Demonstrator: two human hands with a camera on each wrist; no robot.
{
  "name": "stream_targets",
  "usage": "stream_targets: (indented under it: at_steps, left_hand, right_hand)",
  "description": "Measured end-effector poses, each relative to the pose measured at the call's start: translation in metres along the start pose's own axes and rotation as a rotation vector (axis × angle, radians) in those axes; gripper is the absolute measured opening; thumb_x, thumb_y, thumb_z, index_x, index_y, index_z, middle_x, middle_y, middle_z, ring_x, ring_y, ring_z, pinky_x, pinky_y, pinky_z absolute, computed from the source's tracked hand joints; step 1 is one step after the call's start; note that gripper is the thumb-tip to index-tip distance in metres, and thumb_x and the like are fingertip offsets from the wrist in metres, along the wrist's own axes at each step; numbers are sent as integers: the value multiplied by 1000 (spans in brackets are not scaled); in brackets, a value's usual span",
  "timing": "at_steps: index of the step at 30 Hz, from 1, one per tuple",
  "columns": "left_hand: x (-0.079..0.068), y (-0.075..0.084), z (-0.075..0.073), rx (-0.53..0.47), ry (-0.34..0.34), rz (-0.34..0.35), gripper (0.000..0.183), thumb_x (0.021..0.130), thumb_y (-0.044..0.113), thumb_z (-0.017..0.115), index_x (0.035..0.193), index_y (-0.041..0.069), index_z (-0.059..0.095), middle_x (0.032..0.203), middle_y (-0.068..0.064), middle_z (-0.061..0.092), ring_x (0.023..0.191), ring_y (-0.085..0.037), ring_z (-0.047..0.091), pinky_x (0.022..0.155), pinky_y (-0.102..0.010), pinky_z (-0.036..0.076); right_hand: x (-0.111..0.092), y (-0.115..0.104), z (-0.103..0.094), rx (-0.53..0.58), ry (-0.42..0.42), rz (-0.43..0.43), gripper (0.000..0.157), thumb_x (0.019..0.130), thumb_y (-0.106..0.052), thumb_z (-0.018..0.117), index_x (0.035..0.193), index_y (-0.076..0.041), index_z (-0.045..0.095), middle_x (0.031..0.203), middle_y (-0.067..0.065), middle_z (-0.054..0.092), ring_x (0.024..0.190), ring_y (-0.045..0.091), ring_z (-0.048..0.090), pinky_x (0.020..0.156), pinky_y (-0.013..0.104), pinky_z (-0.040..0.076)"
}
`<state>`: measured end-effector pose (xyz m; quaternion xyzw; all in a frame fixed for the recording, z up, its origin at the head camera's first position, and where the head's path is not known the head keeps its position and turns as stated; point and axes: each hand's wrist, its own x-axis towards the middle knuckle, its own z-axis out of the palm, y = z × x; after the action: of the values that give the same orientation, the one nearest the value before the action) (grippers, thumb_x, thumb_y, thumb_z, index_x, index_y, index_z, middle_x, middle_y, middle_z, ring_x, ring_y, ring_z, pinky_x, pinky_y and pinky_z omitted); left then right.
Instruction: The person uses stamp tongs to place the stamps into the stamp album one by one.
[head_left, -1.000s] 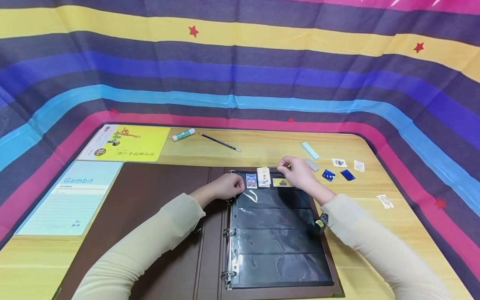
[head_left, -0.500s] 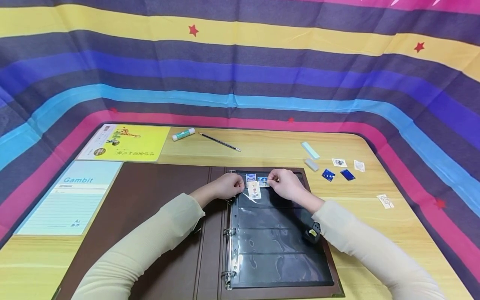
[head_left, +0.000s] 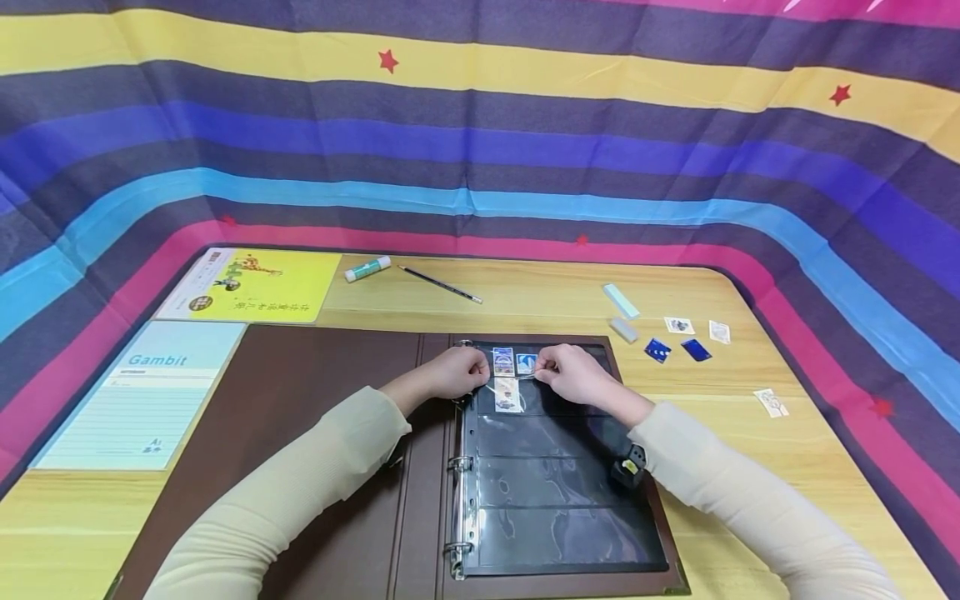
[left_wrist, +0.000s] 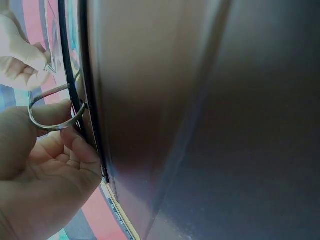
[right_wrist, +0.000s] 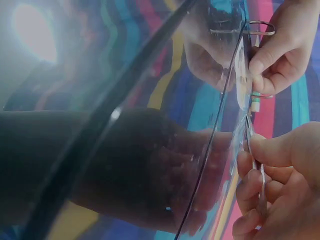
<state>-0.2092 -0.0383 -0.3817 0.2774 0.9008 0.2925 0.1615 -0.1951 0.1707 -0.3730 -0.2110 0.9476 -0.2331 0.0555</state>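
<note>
Head view: close work over an open ring-bound stamp album (head_left: 322,367)
Cream stamp (head_left: 507,395) lies at the second pocket row; beyond, right hand (head_left: 573,374) clamps tweezers (right_wrist: 262,187), left hand (head_left: 453,372) pinches the pocket page (head_left: 562,483); a light, level grip should spare corners

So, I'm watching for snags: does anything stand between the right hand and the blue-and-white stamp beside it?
Nothing visible does: in the head view, the right hand is at the right edge of the blue-and-white stamp. It pinches what look like tweezers. Whether clear film covers the stamp is unclear.
</note>
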Motion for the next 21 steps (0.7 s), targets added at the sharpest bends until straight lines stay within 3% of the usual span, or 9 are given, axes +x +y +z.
stream_targets:
  at_steps: [11, 21]
  left_hand:
    - [-2, 4, -1, 2, -11, -7, 13, 79, 2, 43, 71, 9, 51, 60, 1, 45, 54, -10, 41, 60, -24, 36]
    - [-2, 3, -1, 1, -7, 1, 13, 80, 3, 43, 71, 8, 50, 58, 1, 43, 52, -10, 39, 61, -24, 35]
  right_hand:
    - [5, 4, 0, -3, -26, -48, 9, 79, -10, 54, 71, -14, 56, 69, -6, 52, 60, 11, 44, 57, 27, 36]
    - [6, 2, -2, -28, 13, -47, 7, 78, -10, 55, 73, -15, 56, 72, -7, 53, 65, 9, 48, 60, 28, 37]
